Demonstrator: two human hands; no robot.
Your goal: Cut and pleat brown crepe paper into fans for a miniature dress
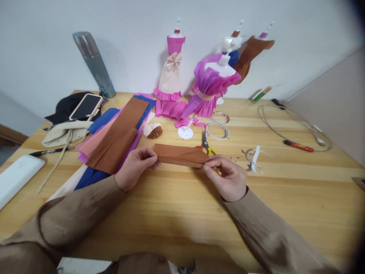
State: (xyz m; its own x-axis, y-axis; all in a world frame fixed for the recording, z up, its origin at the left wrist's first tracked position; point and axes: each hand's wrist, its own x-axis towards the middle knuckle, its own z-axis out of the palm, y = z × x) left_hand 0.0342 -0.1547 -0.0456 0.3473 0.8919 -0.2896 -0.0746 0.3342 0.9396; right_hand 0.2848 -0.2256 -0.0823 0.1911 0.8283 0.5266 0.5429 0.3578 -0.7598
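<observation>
A folded strip of brown crepe paper (181, 153) is stretched level between my two hands above the table. My left hand (134, 167) pinches its left end, and my right hand (228, 175) pinches the right end between thumb and fingers. Just behind the right end lie scissors (205, 141) with yellow handles, partly hidden by the strip and my right hand. A round pleated rosette in cream and brown (153, 131) rests beyond my left hand. Left of it is a pile of crepe paper sheets, a brown sheet (119, 133) on top.
Small dress forms in crepe paper stand at the back, one pink and cream (172, 72), one purple (213, 80). Tape rolls (217, 130) lie in the middle. A cable (264, 123) is at right. A bottle (95, 64), phone (86, 107) and white box-like object (19, 177) are at left.
</observation>
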